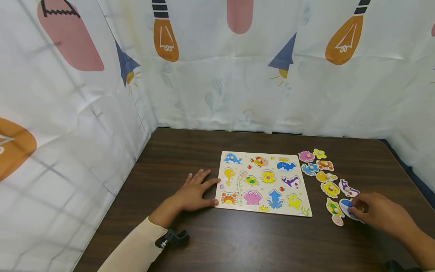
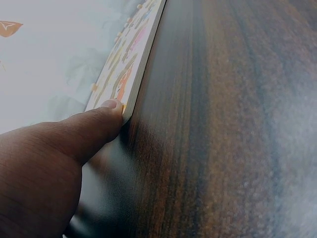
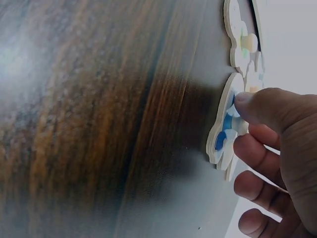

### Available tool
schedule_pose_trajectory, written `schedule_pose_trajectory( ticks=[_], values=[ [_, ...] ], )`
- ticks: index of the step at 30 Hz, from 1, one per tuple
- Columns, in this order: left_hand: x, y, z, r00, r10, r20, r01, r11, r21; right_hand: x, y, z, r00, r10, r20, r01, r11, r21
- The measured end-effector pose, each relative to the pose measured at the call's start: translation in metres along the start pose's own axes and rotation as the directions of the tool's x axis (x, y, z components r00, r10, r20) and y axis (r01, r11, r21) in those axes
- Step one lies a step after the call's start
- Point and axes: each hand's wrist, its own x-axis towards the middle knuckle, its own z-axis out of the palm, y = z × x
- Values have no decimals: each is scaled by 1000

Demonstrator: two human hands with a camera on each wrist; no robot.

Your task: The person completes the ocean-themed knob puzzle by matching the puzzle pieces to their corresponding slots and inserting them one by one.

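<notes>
On the dark table lies a cream puzzle board (image 1: 246, 156) with sea-animal pictures. My left hand (image 1: 192, 194) rests at its left side with fingers spread. In the left wrist view, the thumb (image 2: 106, 116) presses on the board's near corner. To the right of the board, my right hand (image 1: 384, 213) pinches the knob of a blue-and-white whale puzzle piece (image 3: 225, 124) between thumb and fingers. That piece is low at the tabletop, partly covered by the fingers in the head view. Beside it lies a turtle piece (image 1: 333, 207), and just above is a purple-and-white piece (image 1: 348, 188).
Several more knobbed pieces trail along the board's right side: a yellow octopus piece (image 1: 329, 189), a crab piece (image 1: 325, 165), a blue squid piece (image 1: 309, 169), a pink shell piece (image 1: 306, 156) and a star piece (image 1: 319, 153). Printed cloth (image 1: 210, 94) hangs behind the table.
</notes>
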Motion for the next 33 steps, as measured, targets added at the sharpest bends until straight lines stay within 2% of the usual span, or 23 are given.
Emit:
schedule_pose_trajectory(
  ticks=[13,22,29,33],
  values=[
    [-1,1,-1,1000,-8,8,8,1000,-6,0,4,-1,999,-4,45,4,1000,16],
    [0,1,-2,1000,-8,7,8,1000,-4,8,-3,-12,999,-37,7,37,999,1],
    [0,3,-3,1000,-12,17,12,1000,-12,17,-12,-20,996,-63,-70,63,998,-1],
    [-1,4,-4,1000,-12,20,13,1000,-14,26,-17,-23,994,-74,-76,75,997,10]
  ],
)
